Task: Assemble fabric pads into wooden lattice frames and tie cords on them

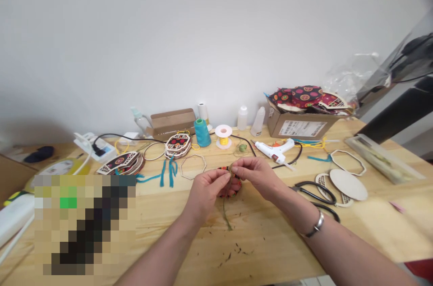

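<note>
My left hand point(211, 184) and my right hand point(253, 171) meet over the middle of the wooden table. Thumbs and fingertips of both are pinched on a thin olive-green cord point(227, 217), whose loose end hangs down toward the tabletop. Just behind and below the fingers is a small round piece with a dark red patterned rim point(237, 190), partly covered by my hands. Whether the cord is attached to it I cannot tell. Dark crumbs point(237, 250) lie scattered in front.
Behind my hands stand a teal thread cone point(202, 133), a yellow thread spool point(223, 137) and a white glue gun point(275, 150). Black-handled scissors point(314, 191) and a pale disc point(348, 184) lie right. A cardboard box point(297, 126) holds patterned fabric. Decorated wooden frames point(122, 163) are stacked left.
</note>
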Demonstrator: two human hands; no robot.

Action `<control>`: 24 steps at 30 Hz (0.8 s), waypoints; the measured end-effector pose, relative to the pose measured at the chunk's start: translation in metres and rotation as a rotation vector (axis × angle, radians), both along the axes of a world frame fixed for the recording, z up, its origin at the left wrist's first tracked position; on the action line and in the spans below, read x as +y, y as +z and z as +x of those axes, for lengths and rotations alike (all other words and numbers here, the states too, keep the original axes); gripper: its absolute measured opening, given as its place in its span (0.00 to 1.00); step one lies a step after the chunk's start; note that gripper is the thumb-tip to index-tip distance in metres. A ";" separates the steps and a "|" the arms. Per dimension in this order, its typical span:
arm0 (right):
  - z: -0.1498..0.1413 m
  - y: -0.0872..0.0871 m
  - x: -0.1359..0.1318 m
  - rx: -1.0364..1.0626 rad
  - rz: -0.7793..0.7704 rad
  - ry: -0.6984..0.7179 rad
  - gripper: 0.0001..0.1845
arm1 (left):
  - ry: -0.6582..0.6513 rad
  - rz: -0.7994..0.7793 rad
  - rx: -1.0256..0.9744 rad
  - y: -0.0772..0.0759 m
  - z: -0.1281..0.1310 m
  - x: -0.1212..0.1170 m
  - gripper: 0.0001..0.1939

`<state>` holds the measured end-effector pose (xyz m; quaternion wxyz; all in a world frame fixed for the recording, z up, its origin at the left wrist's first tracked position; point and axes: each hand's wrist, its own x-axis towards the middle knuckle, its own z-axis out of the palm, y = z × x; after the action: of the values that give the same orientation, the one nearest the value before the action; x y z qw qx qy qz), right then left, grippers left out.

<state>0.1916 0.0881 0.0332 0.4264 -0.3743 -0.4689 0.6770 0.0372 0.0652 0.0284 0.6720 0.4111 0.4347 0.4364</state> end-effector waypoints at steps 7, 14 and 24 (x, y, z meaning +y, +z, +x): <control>-0.001 0.006 -0.003 0.032 0.041 0.066 0.15 | 0.016 0.001 0.033 0.001 -0.001 0.001 0.11; -0.005 0.002 -0.004 0.076 0.032 0.068 0.14 | 0.006 0.008 0.060 -0.003 -0.002 0.004 0.11; -0.010 -0.008 -0.002 0.152 -0.034 0.020 0.13 | 0.018 0.005 0.091 -0.004 -0.002 0.003 0.11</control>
<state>0.1816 0.0861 0.0255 0.4476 -0.3245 -0.4272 0.7154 0.0351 0.0687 0.0249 0.6464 0.4283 0.4673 0.4246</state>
